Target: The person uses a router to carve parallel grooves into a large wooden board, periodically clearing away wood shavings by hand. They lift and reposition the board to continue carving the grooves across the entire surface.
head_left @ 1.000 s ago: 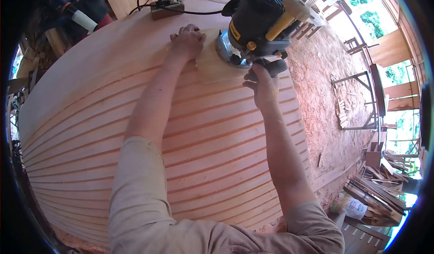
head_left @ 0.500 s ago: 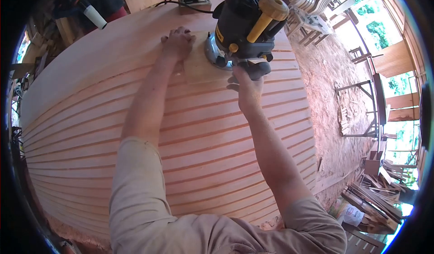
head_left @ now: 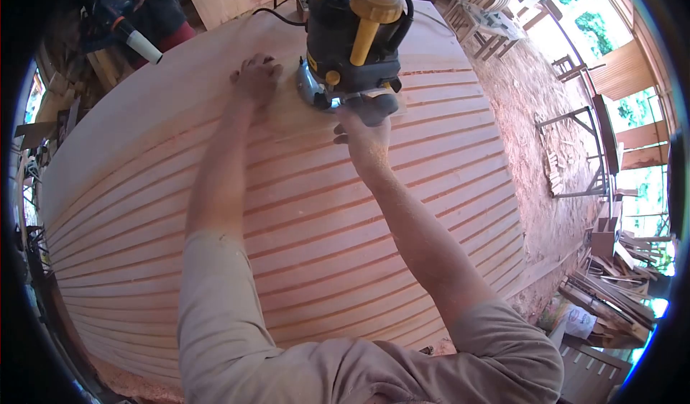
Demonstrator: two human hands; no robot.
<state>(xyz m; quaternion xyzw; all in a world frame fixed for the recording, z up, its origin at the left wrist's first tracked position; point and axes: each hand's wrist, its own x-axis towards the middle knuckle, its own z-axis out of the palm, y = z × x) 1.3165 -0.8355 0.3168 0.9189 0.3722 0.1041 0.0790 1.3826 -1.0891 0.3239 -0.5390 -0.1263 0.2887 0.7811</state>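
Change since earlier frames: router point(head_left: 352, 37) and both hands now sit farther left along the panel and nearer its far edge; the cord and socket block behind the tool are now largely hidden by its body.
Near field: two sleeved arms reach forward over the grooved panel point(head_left: 345, 239), whose parallel routed grooves run roughly left to right across the view.
Right hand: right hand point(head_left: 363, 136) lies just on the near side of the router, fingers curled shut on its dark lower handle point(head_left: 374, 109).
Left hand: left hand point(head_left: 253, 79) lies just left of the tool, pressed palm down with fingers spread narrow; it seems to steady a flat wooden guide piece, though the piece's outline is hard to tell here.
Router position: upright on its round metal base point(head_left: 310, 91), touching the panel near the last groove, ahead of the right hand and right of the left hand.
Governing relation: the grooves' long axis runs crosswise to the arms, so tool travel lies sideways; the right hand is the nearer and the only one gripping.
Ungrooved zone: smooth wood beyond the router point(head_left: 180, 66).
Far field: another person's hand on a power tool point(head_left: 115, 16) at top left; sawdust-covered floor point(head_left: 532, 95) and wooden frames at right.
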